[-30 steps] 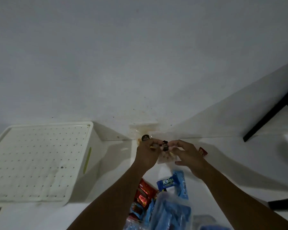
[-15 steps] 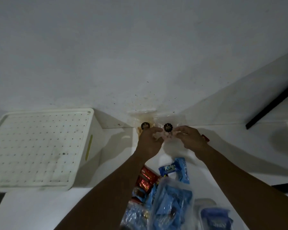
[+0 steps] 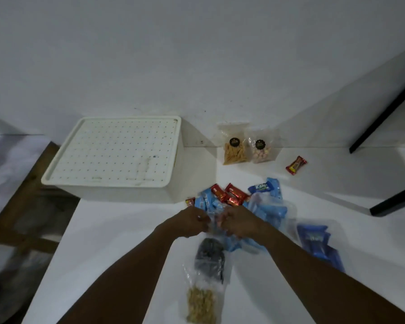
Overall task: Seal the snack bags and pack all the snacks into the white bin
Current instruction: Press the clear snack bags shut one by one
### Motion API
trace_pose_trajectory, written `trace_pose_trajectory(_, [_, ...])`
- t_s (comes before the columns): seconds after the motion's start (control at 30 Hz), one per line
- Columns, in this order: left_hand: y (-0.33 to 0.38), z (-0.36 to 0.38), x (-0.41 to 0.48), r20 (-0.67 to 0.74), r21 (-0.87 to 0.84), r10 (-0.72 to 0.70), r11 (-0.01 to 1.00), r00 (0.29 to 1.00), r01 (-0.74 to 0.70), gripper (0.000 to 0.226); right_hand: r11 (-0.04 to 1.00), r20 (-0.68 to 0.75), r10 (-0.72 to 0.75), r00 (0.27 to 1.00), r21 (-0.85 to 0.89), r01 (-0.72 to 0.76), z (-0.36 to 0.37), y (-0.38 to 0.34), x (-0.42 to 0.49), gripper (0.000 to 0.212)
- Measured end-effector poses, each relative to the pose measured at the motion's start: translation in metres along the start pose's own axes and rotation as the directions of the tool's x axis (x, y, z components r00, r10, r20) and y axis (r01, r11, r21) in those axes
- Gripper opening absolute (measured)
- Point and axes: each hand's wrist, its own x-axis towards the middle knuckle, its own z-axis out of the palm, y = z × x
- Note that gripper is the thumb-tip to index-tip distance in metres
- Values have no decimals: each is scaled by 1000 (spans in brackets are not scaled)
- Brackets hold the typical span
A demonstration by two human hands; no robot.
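White bin (image 3: pixel 117 157) at ten o'clock from hands, lid on, long axis nine to three. Snack pile (image 3: pixel 264 206) at one o'clock. Clear bag (image 3: pixel 209 258) trailing toward six, mouth pointing twelve. Left hand (image 3: pixel 191 222) and right hand (image 3: pixel 240 222), equally near, pinched closed on that mouth.

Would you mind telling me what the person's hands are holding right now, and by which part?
Both the left hand and right hand pinch the top edge of a clear snack bag; its contents are too blurred to tell.
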Motion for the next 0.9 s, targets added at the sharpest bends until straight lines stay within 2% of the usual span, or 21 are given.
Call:
trace_pose_trajectory(0.07, [-29, 0, -13, 62, 20, -83, 996, 995, 82, 28, 994, 59, 7, 998, -109, 0, 28, 11, -9, 8])
trace_pose_trajectory(0.17, [-63, 2, -29, 165, 79, -120, 991, 979, 108, 45, 956, 187, 3, 982, -288, 52, 61, 25, -19, 13])
trace_pose_trajectory(0.23, [-80, 6, -36, 186, 132, -117, 987, 976, 93, 49, 897, 174, 13, 985, -438, 66, 80, 33, -21, 21])
trace_pose_trajectory(0.33, [-99, 13, -40, 140, 131, -40, 991, 989, 21, 29, 864, 61, 12, 998, -503, 20, 97, 38, -23, 16])
trace_pose_trajectory(0.43, [-106, 17, -42, 111, 135, 63, 988, 992, -78, 9, 851, 47, 27, 999, -525, 2, 103, 37, -27, 14])
trace_pose_trajectory(0.5, [-103, 13, -44, 120, 105, 84, 990, 989, -96, 2, 866, 59, 17, 998, -500, 14, 100, 31, -31, 13])
trace_pose_trajectory(0.63, [-89, -9, -55, 158, -63, 76, 996, 985, -67, 8, 937, 45, -21, 999, -347, 36, 83, 1, -44, 11])
trace_pose_trajectory(0.7, [-81, -23, -62, 174, -171, 119, 981, 978, -89, 13, 952, 37, -25, 999, -305, 35, 72, -18, -51, 15])
trace_pose_trajectory(0.77, [-72, -37, -69, 148, -248, 167, 960, 975, -127, 18, 956, 16, -76, 997, -283, 78, 60, -37, -56, 13])
trace_pose_trajectory(0.83, [-60, -51, -76, 98, -295, 208, 940, 973, -172, 14, 976, -31, -121, 992, -184, 114, 49, -54, -62, 6])
trace_pose_trajectory(0.9, [-47, -66, -82, 43, -322, 254, 919, 966, -227, 7, 986, -92, -156, 983, -72, 150, 38, -70, -66, 15])
